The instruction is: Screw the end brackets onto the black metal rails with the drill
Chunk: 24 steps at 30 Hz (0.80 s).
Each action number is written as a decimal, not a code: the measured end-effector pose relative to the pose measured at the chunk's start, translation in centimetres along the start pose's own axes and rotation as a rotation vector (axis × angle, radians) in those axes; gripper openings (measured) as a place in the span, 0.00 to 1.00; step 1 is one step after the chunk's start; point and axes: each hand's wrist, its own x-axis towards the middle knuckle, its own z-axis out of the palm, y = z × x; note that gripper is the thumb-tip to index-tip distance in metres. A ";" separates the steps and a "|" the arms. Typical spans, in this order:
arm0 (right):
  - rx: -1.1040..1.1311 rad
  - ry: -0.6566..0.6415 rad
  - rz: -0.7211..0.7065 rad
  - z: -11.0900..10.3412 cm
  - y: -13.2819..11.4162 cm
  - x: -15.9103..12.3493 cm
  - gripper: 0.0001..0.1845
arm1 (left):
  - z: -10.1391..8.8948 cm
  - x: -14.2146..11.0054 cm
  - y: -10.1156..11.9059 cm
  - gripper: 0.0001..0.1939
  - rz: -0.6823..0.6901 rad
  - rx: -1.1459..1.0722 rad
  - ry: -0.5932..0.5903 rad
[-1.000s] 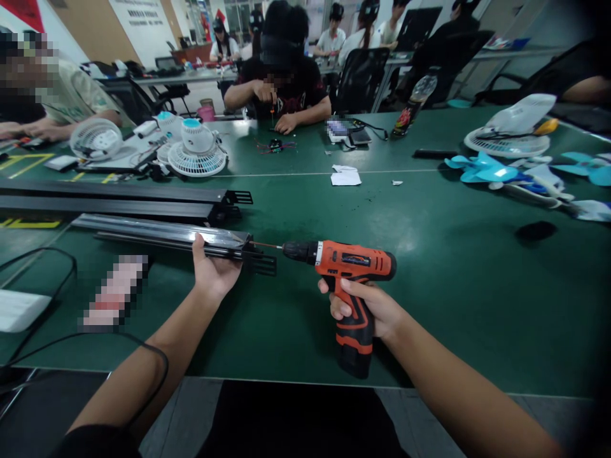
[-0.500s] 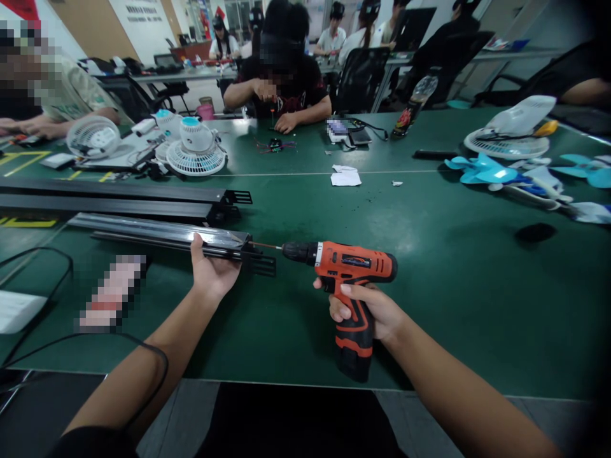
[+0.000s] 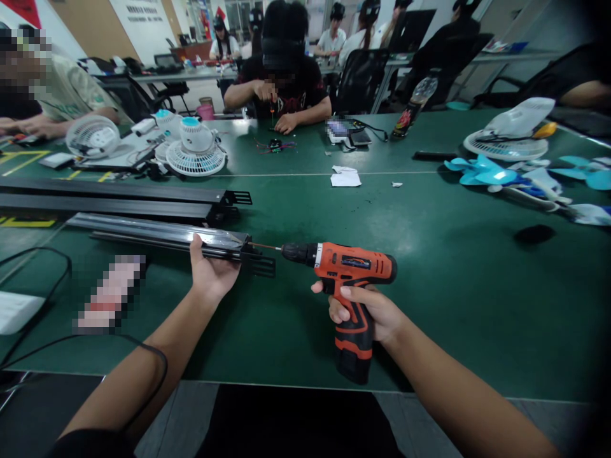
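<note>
My left hand (image 3: 214, 272) grips a long black metal rail (image 3: 143, 229) near its right end, thumb on top and fingers hidden beneath. A slotted black bracket (image 3: 260, 263) sticks out from that end. In my right hand (image 3: 367, 306) is an orange and black cordless drill (image 3: 356, 261), held by its handle and pointing left. Its long thin bit (image 3: 263, 246) reaches the end face of the rail; the exact contact point is too small to make out. The index finger lies forward by the trigger.
Two more black rails (image 3: 109, 202) lie behind. White fan parts (image 3: 195, 156) stand at the back left; blue fan blades (image 3: 482, 170) lie at the right. A co-worker (image 3: 286, 76) sits opposite, holding a screwdriver. A cable (image 3: 160, 353) crosses my left forearm. White paper (image 3: 346, 177) lies mid-table.
My hands, the drill and the rail hold almost the same position. Only a very slight shift of the view shows.
</note>
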 end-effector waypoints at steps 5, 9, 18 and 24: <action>-0.011 -0.025 -0.008 0.3 -0.2 -0.1 0.18 | -0.1 0.0 0.1 0.28 -0.013 -0.026 -0.024; 0.007 -0.062 -0.034 0.3 -0.1 -0.1 0.19 | 0.0 0.0 0.1 0.28 -0.014 -0.030 -0.018; 0.034 -0.089 -0.068 -0.1 0.3 0.1 0.24 | 0.0 0.0 0.0 0.27 -0.011 -0.034 0.006; 0.013 -0.100 -0.075 0.0 0.5 0.3 0.26 | 0.3 -0.2 0.0 0.26 -0.006 -0.027 -0.003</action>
